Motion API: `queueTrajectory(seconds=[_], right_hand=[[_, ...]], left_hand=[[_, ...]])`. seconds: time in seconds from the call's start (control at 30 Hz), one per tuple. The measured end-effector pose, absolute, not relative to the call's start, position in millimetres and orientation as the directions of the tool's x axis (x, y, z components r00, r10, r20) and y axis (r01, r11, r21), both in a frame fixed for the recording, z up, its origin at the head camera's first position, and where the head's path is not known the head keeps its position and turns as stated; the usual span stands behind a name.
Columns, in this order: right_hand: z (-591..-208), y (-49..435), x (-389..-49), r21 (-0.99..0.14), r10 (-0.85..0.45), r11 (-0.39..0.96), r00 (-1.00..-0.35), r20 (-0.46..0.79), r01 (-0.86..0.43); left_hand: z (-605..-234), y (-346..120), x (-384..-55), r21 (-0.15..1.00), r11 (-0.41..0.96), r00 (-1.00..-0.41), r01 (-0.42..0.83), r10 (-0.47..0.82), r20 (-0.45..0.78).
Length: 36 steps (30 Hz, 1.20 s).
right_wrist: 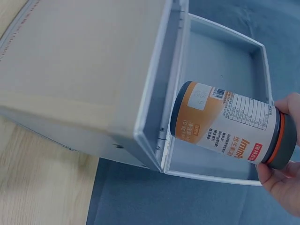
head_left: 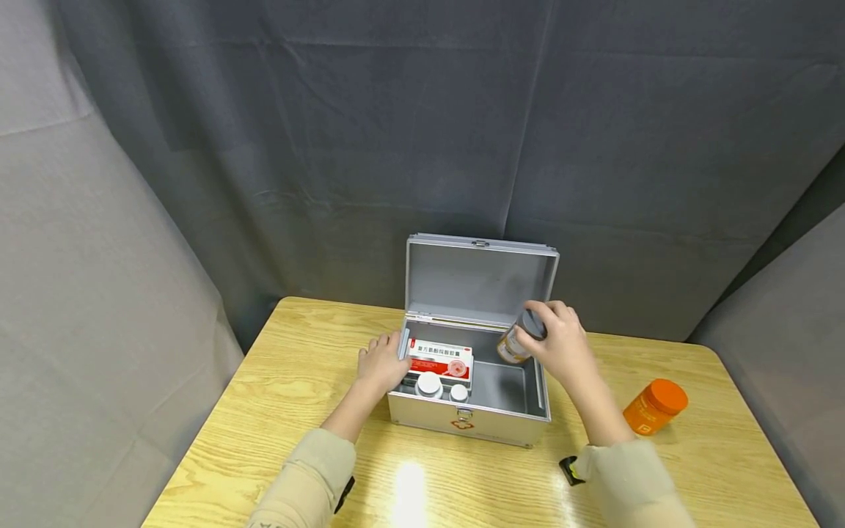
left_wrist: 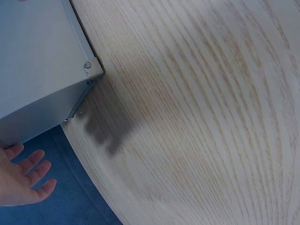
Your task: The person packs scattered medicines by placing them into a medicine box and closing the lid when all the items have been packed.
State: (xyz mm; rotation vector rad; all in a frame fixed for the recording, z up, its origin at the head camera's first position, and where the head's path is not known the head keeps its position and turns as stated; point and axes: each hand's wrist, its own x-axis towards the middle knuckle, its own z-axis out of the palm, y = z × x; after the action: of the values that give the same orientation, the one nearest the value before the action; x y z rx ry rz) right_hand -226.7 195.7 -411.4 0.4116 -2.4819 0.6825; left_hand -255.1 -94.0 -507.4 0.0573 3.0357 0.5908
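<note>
My right hand [head_left: 563, 341] grips the dark lid of a supplement bottle [head_left: 511, 347] with a white and orange label. The bottle is tilted, over the right part of an open silver medicine box [head_left: 455, 427]; in the right wrist view the bottle [right_wrist: 225, 124] shows its printed label. My left hand [head_left: 383, 363] rests at the box's left rim, its thumb by the edge. In the left wrist view the fingers [left_wrist: 35, 161] are loosely spread beside the box wall. In the box's left half lie a red and white medicine carton [head_left: 440, 361] and two white-capped bottles [head_left: 429, 384].
An orange jar [head_left: 656, 406] stands on the wooden table [head_left: 297, 359], right of the box. The box's raised lid [head_left: 480, 282] leans back near a dark grey curtain [head_left: 370, 147]. Lighter cloth hangs at both sides.
</note>
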Motion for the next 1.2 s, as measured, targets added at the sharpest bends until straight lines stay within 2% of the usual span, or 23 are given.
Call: queueTrajectory(seconds=[0.63, 1.2], right_hand=[[-438, 178, -251, -0.299, -0.320, 0.856, -0.887, 0.333, -0.422], [-462, 174, -264, -0.261, -0.351, 0.876, -0.908, 0.228, -0.404]], left_hand=[[-508, -94, -256, 0.372, 0.928, -0.999, 0.033, 0.045, -0.022], [-508, -96, -255, 0.394, 0.918, -0.998, 0.030, 0.047, -0.034]])
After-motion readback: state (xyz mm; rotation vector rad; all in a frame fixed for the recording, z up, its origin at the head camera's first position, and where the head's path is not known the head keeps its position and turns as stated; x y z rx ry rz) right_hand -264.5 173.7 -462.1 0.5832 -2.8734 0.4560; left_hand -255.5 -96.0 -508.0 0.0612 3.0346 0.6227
